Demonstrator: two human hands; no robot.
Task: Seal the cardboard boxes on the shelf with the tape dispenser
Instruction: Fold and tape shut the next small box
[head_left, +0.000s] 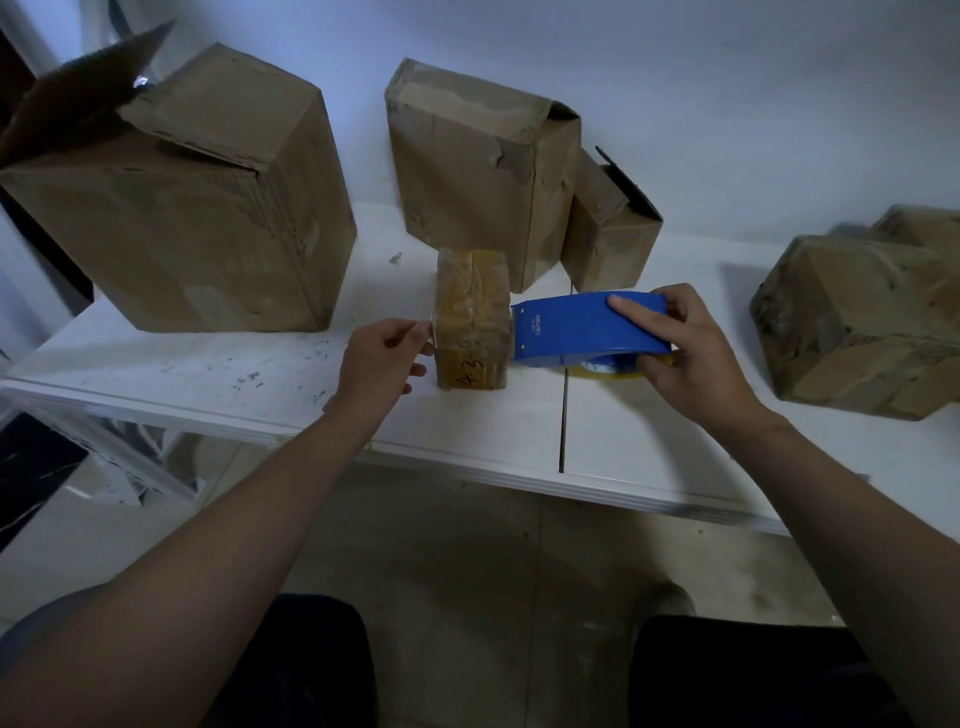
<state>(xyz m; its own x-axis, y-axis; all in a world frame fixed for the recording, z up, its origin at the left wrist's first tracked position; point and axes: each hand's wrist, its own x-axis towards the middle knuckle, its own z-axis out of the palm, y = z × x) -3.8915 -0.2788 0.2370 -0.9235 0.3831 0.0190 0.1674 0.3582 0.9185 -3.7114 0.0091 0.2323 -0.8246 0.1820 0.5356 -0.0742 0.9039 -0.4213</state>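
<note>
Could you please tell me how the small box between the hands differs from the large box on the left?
The small box is far smaller than the large box. The small box is wrapped in glossy tape and closed; the large box has a top flap raised. Both are cardboard on the shelf.

A white wall (727, 104) behind, a pale floor (467, 545) below.

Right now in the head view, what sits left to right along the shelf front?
Large open-flap box → left hand pinching the tape end → small taped box → blue tape dispenser → right hand gripping it → battered box at far right.
</note>
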